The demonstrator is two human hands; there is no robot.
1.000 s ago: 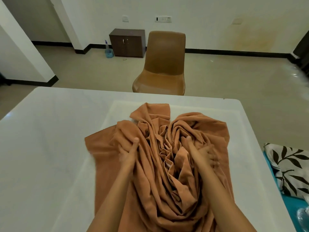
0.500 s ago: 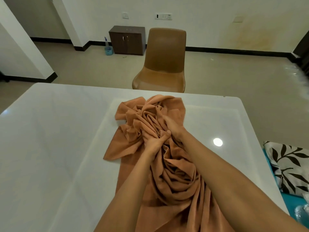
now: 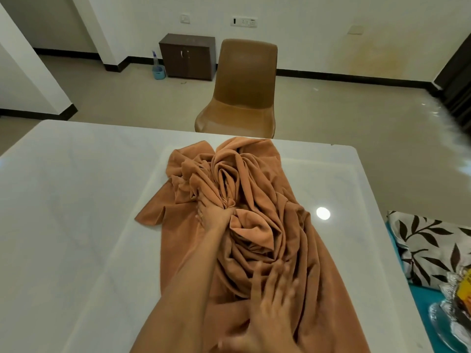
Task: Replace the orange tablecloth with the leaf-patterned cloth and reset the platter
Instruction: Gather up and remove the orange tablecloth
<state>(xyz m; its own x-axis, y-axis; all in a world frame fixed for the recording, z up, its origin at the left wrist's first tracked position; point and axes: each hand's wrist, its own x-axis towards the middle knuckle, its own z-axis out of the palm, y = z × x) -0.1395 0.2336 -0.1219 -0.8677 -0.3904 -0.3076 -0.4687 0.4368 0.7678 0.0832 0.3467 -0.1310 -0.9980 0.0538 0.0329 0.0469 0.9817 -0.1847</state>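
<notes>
Two hands on orange tablecloth: left hand half-buried, grip curled around folds; right hand blurred, fingers spread.

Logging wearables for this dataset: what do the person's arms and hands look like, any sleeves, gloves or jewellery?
Both arms are bare as far as the frame shows: no sleeves, watch or bangle. The left hand is ungloved, with a small golden glint on one finger, perhaps a ring. The right hand is ungloved too, but blurred, so a ring there cannot be ruled out.

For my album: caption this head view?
Left hand grips the bunched orange tablecloth; right hand rests spread on it.
</notes>
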